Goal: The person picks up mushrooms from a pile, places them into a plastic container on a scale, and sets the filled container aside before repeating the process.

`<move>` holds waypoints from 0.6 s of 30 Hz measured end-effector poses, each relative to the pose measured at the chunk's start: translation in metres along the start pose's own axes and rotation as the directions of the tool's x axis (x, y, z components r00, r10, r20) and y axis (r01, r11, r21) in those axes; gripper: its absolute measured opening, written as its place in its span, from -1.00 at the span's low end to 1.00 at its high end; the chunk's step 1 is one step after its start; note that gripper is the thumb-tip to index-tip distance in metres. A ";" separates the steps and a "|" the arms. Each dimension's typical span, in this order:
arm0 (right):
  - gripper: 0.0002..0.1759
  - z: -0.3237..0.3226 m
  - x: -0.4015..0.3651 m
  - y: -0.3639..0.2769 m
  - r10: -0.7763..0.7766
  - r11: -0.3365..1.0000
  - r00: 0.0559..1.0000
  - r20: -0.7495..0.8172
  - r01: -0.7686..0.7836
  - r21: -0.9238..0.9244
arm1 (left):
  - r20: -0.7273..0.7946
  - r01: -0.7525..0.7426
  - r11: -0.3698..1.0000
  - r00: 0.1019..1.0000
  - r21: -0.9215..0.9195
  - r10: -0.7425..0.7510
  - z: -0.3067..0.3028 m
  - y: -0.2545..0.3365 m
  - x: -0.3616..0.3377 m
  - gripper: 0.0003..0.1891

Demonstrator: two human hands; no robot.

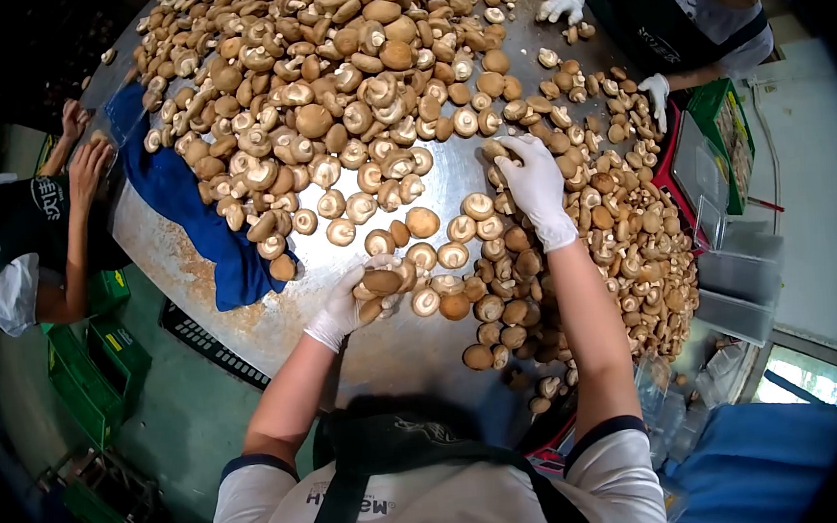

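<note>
A: What is in the left hand (341, 307)?

B: A handful of mushrooms (381, 283). The gloved fingers curl around them, just above the near part of the metal table (376, 351).

A: And the right hand (534, 185)?

B: It reaches farther forward, also gloved. Thumb and fingers are nearly together, pinching a brown mushroom (493, 149) at the tips. I can't tell whether that one is lifted clear of the table.

A: Where is everything else they're handling?

B: A big heap (316, 83) covers the far side of the table, caps and stems facing every way. A second heap (624, 255) runs down the right side, past the right forearm. Between the two hands lies a loose scatter (452, 255), some pieces stem up, some cap up.

A: What lies along the left edge?

B: A crumpled blue cloth (183, 201), touching the edge of the big heap.

A: Anyone nearby?

B: A worker on the left (36, 213) has both bare hands raised at the table's edge; what they hold is too small to tell. A worker at the top right (665, 26) wears white gloves, one by a few mushrooms, the other at the edge of the second heap.

A: And the crates?

B: Green crates (89, 386) stand on the floor at the left.
</note>
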State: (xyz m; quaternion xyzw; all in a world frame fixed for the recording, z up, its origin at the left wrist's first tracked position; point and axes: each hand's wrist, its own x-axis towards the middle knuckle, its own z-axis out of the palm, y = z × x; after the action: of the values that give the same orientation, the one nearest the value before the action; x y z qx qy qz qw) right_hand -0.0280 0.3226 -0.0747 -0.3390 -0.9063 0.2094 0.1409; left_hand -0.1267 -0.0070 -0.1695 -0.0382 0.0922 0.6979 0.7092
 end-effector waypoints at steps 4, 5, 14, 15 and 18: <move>-0.63 -0.013 -0.021 -0.043 0.106 0.921 0.992 -0.068 -0.072 0.382 | -0.117 0.002 1.000 0.993 0.005 -0.001 -0.001 -0.001 -0.003 -0.49; -0.61 -0.020 -0.030 -0.070 0.255 0.741 0.957 0.141 -0.287 0.607 | -0.105 -0.004 1.000 0.994 0.018 0.006 -0.004 -0.002 -0.003 -0.50; -0.64 0.023 -0.137 -0.266 -0.600 0.632 0.721 0.347 0.162 0.758 | -0.457 -0.152 0.976 0.865 0.158 0.209 0.000 -0.033 -0.029 -0.45; -0.65 0.033 -0.140 -0.263 -0.608 0.656 0.728 0.316 0.237 0.717 | -0.565 -0.189 0.966 0.784 0.175 0.256 -0.001 -0.040 -0.035 -0.44; -0.67 0.041 -0.127 -0.233 -0.459 0.712 0.840 0.290 0.153 0.685 | -0.668 -0.238 0.959 0.690 0.153 0.278 -0.005 -0.059 -0.051 -0.43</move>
State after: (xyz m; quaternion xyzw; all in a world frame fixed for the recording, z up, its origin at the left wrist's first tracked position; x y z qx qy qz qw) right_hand -0.0810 0.0664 -0.0146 -0.0544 -0.8318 0.5476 0.0723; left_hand -0.0692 -0.0594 -0.1696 -0.2597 0.3697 0.7244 0.5207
